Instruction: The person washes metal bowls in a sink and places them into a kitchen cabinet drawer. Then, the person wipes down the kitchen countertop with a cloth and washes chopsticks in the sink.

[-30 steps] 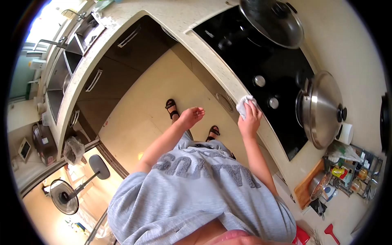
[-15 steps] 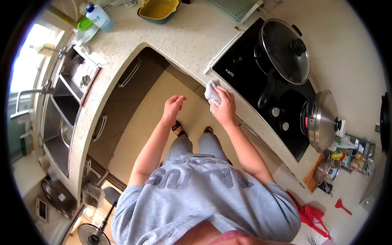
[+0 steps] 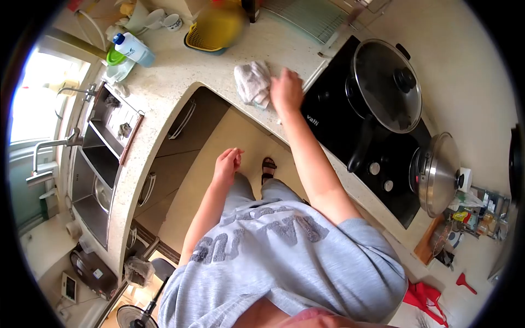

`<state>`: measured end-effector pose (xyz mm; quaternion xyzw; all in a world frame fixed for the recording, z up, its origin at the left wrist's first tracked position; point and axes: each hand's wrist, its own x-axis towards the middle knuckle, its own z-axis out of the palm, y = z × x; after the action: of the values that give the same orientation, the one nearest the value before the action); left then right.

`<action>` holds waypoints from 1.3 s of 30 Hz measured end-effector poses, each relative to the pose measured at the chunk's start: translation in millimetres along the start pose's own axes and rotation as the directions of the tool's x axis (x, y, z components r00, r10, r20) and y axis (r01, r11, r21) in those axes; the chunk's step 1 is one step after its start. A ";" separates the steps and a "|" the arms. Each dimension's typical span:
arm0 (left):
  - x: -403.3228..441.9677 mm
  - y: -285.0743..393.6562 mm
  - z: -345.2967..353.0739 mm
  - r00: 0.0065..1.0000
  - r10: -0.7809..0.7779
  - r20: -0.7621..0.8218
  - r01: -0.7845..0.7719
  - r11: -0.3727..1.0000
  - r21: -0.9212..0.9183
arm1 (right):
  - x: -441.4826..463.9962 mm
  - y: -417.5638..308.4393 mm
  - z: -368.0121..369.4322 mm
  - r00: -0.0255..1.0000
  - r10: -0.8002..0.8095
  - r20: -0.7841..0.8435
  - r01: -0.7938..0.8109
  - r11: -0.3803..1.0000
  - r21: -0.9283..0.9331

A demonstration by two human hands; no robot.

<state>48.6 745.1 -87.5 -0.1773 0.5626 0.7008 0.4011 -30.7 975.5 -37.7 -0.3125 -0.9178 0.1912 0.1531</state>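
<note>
My right hand is over the countertop, just left of the black cooktop. Its fingers are closed on the right side of a crumpled light grey cloth, which lies on the counter near its front edge. My left hand hangs over the floor in front of my body, fingers curled together, with nothing visible in them.
A lidded black pan and a steel pot stand on the cooktop. Behind the cloth are a yellow basket and a dish rack. A bottle stands near the sink at the left.
My right hand has moved with the cloth from the cooktop's front edge up and left onto the counter. The cloth is more spread out. My left hand stays low, its fingers more curled than at first.
</note>
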 end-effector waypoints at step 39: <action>-85.7 116.7 -254.6 0.970 0.148 -0.193 -0.238 0.747 -0.621 | -7.3 -118.9 -4.9 0.630 0.056 0.774 -0.439 0.848 0.296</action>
<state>-39.2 471.7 -29.5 -0.2897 0.3307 0.8747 0.2041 -84.4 885.2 18.5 -0.2892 -0.7724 0.5318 -0.1923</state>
